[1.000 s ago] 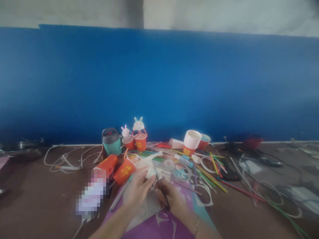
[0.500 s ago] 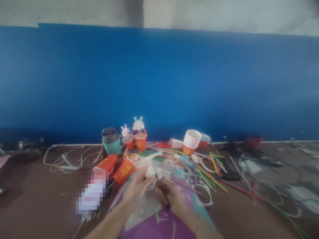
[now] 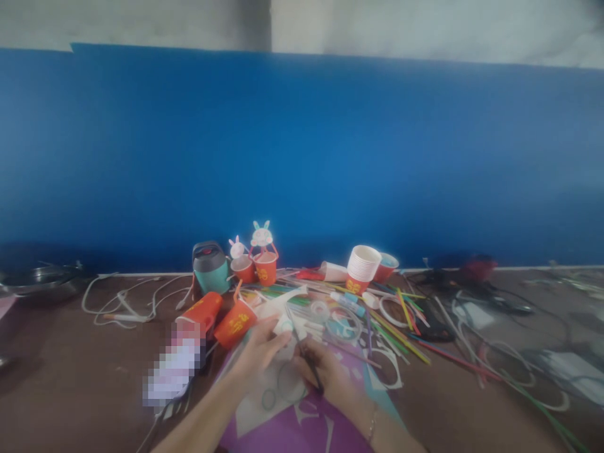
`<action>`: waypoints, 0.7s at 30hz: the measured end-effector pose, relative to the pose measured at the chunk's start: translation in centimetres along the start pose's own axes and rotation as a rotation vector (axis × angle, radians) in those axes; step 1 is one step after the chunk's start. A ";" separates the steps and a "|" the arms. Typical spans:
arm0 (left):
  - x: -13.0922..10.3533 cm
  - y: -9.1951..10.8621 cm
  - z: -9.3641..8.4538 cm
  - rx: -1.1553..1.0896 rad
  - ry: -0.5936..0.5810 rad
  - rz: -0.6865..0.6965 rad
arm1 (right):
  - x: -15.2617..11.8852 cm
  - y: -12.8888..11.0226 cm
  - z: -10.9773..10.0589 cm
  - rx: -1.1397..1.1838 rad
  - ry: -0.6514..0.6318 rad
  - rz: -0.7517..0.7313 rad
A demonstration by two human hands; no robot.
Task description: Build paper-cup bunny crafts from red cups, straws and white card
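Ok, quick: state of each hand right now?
Left hand: closed, pinching a small piece of white paper.
Right hand: closed around the scissors.

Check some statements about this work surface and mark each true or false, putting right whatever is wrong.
1. The right hand holds dark-handled scissors. True.
2. The left hand lies flat on the purple sheet. False: it holds a small white paper piece.
3. The stack of paper cups lies on its side. False: it stands upright.
4. A bracelet is on the right wrist. True.
5. In the picture, the teal container stands right of the cup stack. False: it stands to the left of it.
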State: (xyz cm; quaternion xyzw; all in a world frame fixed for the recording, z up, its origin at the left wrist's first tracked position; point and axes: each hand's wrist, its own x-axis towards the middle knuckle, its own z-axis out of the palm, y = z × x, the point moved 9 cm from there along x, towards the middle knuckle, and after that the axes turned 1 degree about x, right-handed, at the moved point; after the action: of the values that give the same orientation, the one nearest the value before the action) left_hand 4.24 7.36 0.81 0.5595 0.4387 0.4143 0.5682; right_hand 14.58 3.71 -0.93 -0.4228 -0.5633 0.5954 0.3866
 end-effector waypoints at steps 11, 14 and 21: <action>0.2 0.1 0.1 -0.048 -0.076 0.014 | 0.2 0.6 -0.1 -0.011 -0.011 0.029; 0.2 -0.1 0.0 -0.067 -0.079 -0.007 | 0.2 1.1 -0.1 0.000 -0.010 0.042; 0.5 -0.7 -0.1 -0.107 -0.100 -0.017 | 0.1 1.0 -0.2 0.001 -0.019 0.033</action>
State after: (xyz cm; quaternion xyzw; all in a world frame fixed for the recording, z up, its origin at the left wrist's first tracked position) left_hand 4.28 7.84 0.08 0.5449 0.3916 0.4038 0.6219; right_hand 14.71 3.80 -1.89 -0.4261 -0.5599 0.6058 0.3716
